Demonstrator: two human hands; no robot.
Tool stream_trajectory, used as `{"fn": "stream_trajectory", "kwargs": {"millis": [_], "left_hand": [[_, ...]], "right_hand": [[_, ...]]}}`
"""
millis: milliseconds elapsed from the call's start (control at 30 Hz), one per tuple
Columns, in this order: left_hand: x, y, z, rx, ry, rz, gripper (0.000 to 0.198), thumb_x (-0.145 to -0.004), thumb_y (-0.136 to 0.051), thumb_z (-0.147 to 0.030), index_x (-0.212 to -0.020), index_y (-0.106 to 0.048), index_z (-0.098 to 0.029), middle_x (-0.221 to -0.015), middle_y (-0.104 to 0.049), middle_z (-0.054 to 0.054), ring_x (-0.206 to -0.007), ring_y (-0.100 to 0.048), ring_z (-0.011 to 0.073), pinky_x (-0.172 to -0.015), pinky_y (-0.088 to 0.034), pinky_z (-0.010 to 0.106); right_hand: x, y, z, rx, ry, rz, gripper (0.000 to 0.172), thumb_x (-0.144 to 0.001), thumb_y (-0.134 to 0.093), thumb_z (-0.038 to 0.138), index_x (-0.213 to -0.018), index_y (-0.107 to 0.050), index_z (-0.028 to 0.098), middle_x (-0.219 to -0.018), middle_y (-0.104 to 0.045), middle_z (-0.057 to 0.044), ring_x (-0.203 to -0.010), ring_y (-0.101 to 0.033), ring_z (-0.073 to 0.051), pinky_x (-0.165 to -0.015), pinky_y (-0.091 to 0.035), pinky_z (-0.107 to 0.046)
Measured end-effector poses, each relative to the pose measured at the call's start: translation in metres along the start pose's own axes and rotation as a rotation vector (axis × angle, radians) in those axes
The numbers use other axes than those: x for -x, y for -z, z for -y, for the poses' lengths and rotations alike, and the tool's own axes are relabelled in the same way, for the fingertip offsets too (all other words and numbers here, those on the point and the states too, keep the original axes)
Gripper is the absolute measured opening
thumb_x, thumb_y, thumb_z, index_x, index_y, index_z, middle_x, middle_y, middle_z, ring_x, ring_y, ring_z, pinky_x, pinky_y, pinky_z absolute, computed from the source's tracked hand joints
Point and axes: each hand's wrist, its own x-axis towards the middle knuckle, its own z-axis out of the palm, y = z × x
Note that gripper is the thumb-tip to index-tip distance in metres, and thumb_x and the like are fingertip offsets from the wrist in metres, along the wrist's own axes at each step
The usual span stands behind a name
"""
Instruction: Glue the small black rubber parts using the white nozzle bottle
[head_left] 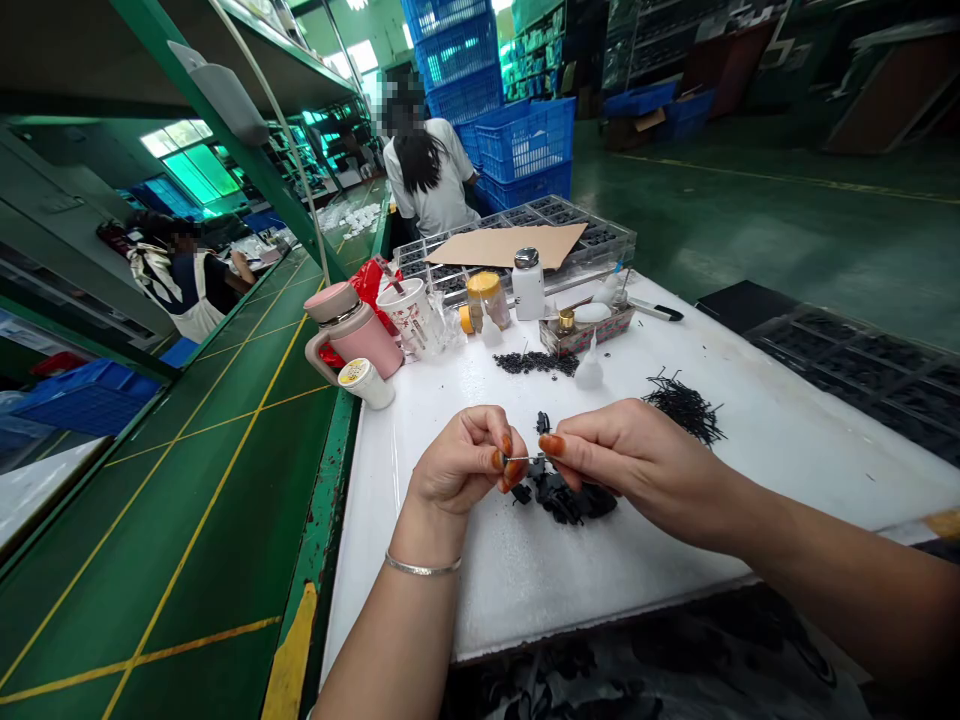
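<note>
My left hand (474, 450) is closed, pinching a small black part between thumb and fingertips. From it a thin metal pin (529, 458) runs across to my right hand (619, 455), whose thumb and forefinger are pinched on its other end. Just below the fingers, a pile of black plastic parts (566, 500) lies on the white tabletop (480, 590); my right hand hides some of it. Small black rings (534, 364) are heaped farther back. To the right lies a bundle of thin black rods (684, 408).
A pink mug (360, 335), a white tub (366, 384), a paper cup (409, 310), a yellow-lidded jar (487, 295) and a white pump bottle (528, 285) line the back left. A dropper bottle (589, 370) stands before a small box (570, 335). A green conveyor (210, 480) runs left; co-workers sit beyond.
</note>
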Motion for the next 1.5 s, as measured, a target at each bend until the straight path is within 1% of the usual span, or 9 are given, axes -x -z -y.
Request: {"fn": "stream_trajectory", "kwargs": {"millis": [167,367,533,667,833,967,1100,1233,1500], "left_hand": [[0.000,-0.002,-0.001,-0.036,0.034,-0.056,0.026,-0.062,-0.082,-0.020,-0.064,-0.056,-0.014,-0.057,-0.063,0.002,-0.042,-0.054,0.0102,-0.041,-0.036,0.019],[0.000,-0.003,0.000,-0.051,0.030,-0.066,0.030,-0.061,-0.083,-0.022,-0.063,-0.055,-0.015,-0.056,-0.061,0.001,-0.040,-0.052,0.0102,-0.040,-0.035,0.020],[0.001,-0.003,0.000,-0.057,0.011,-0.033,0.026,-0.063,-0.081,-0.021,-0.063,-0.057,-0.015,-0.056,-0.063,0.002,-0.041,-0.054,0.0111,-0.041,-0.036,0.021],[0.001,-0.005,0.000,-0.075,0.009,-0.047,0.032,-0.060,-0.083,-0.026,-0.061,-0.053,-0.016,-0.053,-0.059,0.001,-0.038,-0.051,0.0110,-0.041,-0.035,0.022],[0.001,-0.005,-0.004,-0.064,-0.050,-0.094,0.034,-0.058,-0.084,-0.022,-0.060,-0.051,-0.017,-0.049,-0.056,-0.001,-0.037,-0.047,0.0098,-0.041,-0.032,0.021],[0.001,-0.008,-0.006,-0.028,-0.055,-0.136,0.034,-0.057,-0.084,-0.020,-0.059,-0.050,-0.017,-0.048,-0.054,-0.002,-0.038,-0.046,0.0085,-0.040,-0.031,0.020],[0.001,-0.011,-0.006,0.019,-0.058,-0.122,0.032,-0.058,-0.084,-0.020,-0.062,-0.052,-0.017,-0.047,-0.053,-0.004,-0.036,-0.043,0.0063,-0.040,-0.031,0.018],[0.000,-0.012,-0.005,0.037,-0.069,-0.125,0.033,-0.058,-0.084,-0.021,-0.063,-0.052,-0.017,-0.046,-0.051,-0.004,-0.036,-0.041,0.0055,-0.038,-0.030,0.017],[0.000,-0.014,-0.005,0.040,-0.069,-0.152,0.045,-0.053,-0.086,-0.024,-0.055,-0.042,-0.017,-0.043,-0.045,-0.005,-0.035,-0.039,0.0054,-0.036,-0.029,0.016]], "right_hand": [[0.000,0.001,0.005,0.039,-0.048,-0.093,0.014,-0.082,-0.065,0.028,-0.078,-0.057,0.017,-0.054,-0.045,0.007,-0.047,-0.037,-0.007,-0.044,-0.028,-0.019],[0.000,-0.001,0.005,0.057,0.026,-0.142,0.019,-0.085,-0.060,0.024,-0.069,-0.058,0.015,-0.053,-0.049,0.005,-0.048,-0.039,-0.007,-0.046,-0.029,-0.019],[-0.002,-0.003,0.001,-0.284,-0.181,0.075,0.039,-0.090,-0.053,0.036,-0.059,-0.058,0.014,-0.047,-0.046,0.004,-0.044,-0.037,-0.007,-0.043,-0.026,-0.020],[-0.006,-0.003,-0.007,-0.675,-0.379,0.239,0.045,-0.088,-0.054,0.045,-0.055,-0.049,0.015,-0.040,-0.038,0.006,-0.037,-0.026,-0.005,-0.039,-0.017,-0.020],[-0.006,0.015,-0.016,-0.864,-0.376,0.152,0.047,-0.092,-0.044,0.046,-0.054,-0.038,0.020,-0.037,-0.024,0.008,-0.035,-0.012,-0.005,-0.035,-0.009,-0.021],[-0.001,0.026,-0.016,-0.572,-0.264,0.041,0.050,-0.093,-0.043,0.051,-0.054,-0.043,0.019,-0.041,-0.029,0.006,-0.038,-0.018,-0.007,-0.038,-0.014,-0.024],[0.006,0.029,-0.021,0.075,-0.112,-0.064,0.046,-0.091,-0.049,0.051,-0.059,-0.054,0.018,-0.048,-0.043,0.002,-0.044,-0.035,-0.009,-0.044,-0.023,-0.024],[0.013,0.037,-0.048,0.627,-0.022,-0.112,0.033,-0.092,-0.051,0.040,-0.068,-0.063,0.020,-0.058,-0.059,0.000,-0.053,-0.051,-0.014,-0.050,-0.028,-0.026],[0.021,0.046,-0.099,0.957,-0.166,-0.069,0.018,-0.088,-0.053,0.028,-0.075,-0.063,0.021,-0.076,-0.066,-0.003,-0.067,-0.061,-0.020,-0.050,-0.026,-0.026]]}}
